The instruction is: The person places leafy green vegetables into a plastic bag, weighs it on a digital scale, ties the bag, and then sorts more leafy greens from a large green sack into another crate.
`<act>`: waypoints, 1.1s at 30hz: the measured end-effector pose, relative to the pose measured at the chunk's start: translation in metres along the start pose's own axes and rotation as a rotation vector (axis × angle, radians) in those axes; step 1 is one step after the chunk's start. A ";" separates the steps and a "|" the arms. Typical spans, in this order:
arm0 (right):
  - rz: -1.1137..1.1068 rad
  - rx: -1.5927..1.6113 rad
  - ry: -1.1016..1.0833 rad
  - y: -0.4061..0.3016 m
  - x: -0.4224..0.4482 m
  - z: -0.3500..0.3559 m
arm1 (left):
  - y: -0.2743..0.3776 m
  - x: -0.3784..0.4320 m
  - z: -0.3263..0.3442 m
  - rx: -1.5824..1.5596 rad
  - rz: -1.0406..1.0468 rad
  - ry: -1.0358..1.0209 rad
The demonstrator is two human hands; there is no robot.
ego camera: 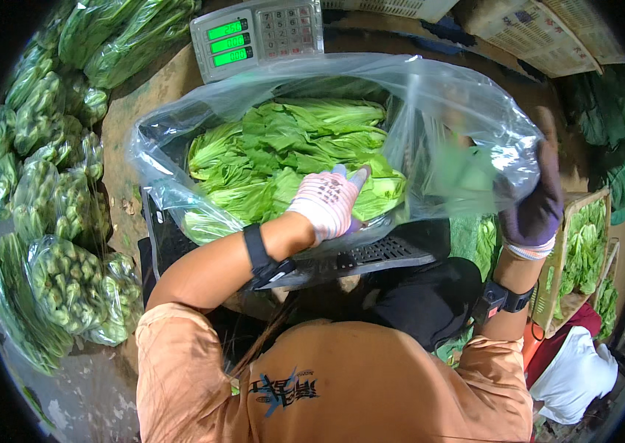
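Note:
A clear plastic bag (pixel 445 83) lies wide-mouthed in front of me, with several heads of leafy green lettuce (pixel 312 133) inside. My left hand (pixel 329 202), in a striped knit glove, reaches into it and rests back-up on the lettuce. Two of its fingertips are spread; the palm side is hidden, so a grip cannot be made out. At the bag's right side, my right hand (pixel 534 205) shows a purple-coated palm. One finger points up beside the film, and whether the hand pinches it is unclear. Beneath the bag is a black plastic crate (pixel 384 252).
A digital scale display (pixel 257 36) stands behind the bag. Bagged green vegetables (pixel 63 277) crowd the left side. To the right is a crate (pixel 556 271) of lettuce, with a person in white (pixel 575 376) near it. Pale plastic crates (pixel 534 36) stand at the top right.

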State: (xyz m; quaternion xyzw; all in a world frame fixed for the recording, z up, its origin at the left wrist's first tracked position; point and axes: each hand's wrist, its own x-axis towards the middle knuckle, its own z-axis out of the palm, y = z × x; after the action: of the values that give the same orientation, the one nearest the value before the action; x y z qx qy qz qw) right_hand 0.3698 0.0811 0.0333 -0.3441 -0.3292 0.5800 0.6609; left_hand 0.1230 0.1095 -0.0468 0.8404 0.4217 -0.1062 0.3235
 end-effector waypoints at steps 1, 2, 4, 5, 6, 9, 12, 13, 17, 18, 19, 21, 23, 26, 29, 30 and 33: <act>-0.049 0.093 -0.026 0.000 0.001 -0.005 | 0.001 -0.006 -0.004 -0.011 0.012 -0.007; -0.191 -0.142 0.084 0.004 -0.002 -0.003 | 0.004 -0.008 0.000 -0.007 0.012 -0.018; -0.382 -0.373 0.187 0.007 -0.006 0.026 | 0.002 -0.009 0.027 0.082 -0.029 -0.006; -0.435 -0.445 0.190 0.006 -0.011 0.035 | -0.001 -0.011 0.049 0.150 -0.027 0.046; -0.452 -0.475 0.170 0.005 -0.017 0.036 | -0.001 -0.018 0.057 0.107 -0.047 0.064; -0.479 -0.522 0.161 -0.002 -0.031 0.036 | -0.001 -0.015 0.054 -0.021 -0.089 -0.067; -0.488 -0.556 0.177 -0.007 -0.041 0.035 | 0.009 -0.009 0.053 -0.120 -0.089 -0.168; -0.480 -0.552 0.165 -0.003 -0.041 0.034 | 0.008 -0.011 0.057 -0.145 -0.081 -0.124; -0.479 -0.590 0.177 0.000 -0.043 0.033 | 0.004 -0.007 0.046 -0.220 -0.146 -0.074; -0.503 -0.615 0.219 -0.014 -0.050 0.032 | 0.022 -0.003 0.028 -0.184 -0.119 -0.123; -0.489 -0.606 0.208 -0.010 -0.048 0.031 | 0.024 0.000 0.038 -0.193 -0.147 -0.119; -0.468 -0.596 0.185 -0.005 -0.049 0.030 | 0.026 0.015 0.079 -0.012 -0.125 -0.288; -0.474 -0.598 0.190 -0.009 -0.051 0.030 | 0.015 0.034 0.111 -0.056 -0.171 -0.269; -0.474 -0.603 0.202 -0.008 -0.051 0.027 | 0.011 0.039 0.107 -0.098 -0.158 -0.201; -0.472 -0.588 0.198 -0.006 -0.049 0.028 | 0.005 0.039 0.119 -0.012 -0.110 -0.192; -0.469 -0.582 0.185 -0.004 -0.049 0.027 | 0.005 0.043 0.123 0.038 -0.149 -0.213; -0.485 -0.587 0.193 -0.012 -0.058 0.027 | 0.006 0.042 0.121 -0.027 -0.103 -0.199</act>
State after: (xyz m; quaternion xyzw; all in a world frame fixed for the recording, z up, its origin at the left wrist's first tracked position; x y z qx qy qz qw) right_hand 0.3474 0.0248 0.0560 -0.4837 -0.4893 0.2531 0.6801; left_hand 0.1656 0.0569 -0.1563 0.7986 0.4314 -0.1999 0.3691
